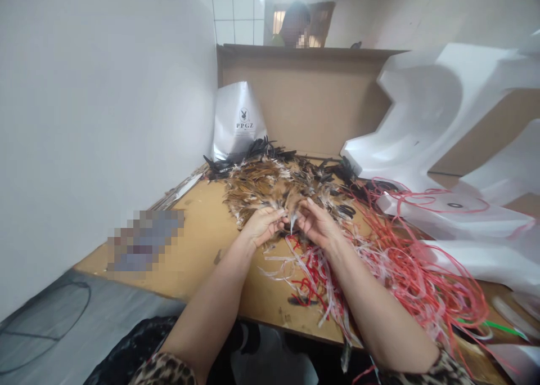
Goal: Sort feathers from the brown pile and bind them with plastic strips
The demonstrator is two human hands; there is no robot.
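My left hand (269,224) pinches the base of a small tuft of brown feathers (287,198) with a pale whitish tip pointing down. From the other side my right hand (317,223) has its curled fingers and thumb closed on the same tuft. Just beyond both hands spreads a heap of brown feathers (248,183), mixed with white fluff. Black feathers (264,150) lie along its far edge. Under and beside my right forearm lies a tangle of red and white strips (392,267); some loose ends reach below my hands.
A white bag (238,120) with a printed logo stands behind the feathers, against a cardboard panel (312,101). White foam pieces (426,115) stand at the right. A wall (105,120) borders the wooden table (198,244) on the left. A person (296,25) is beyond the panel.
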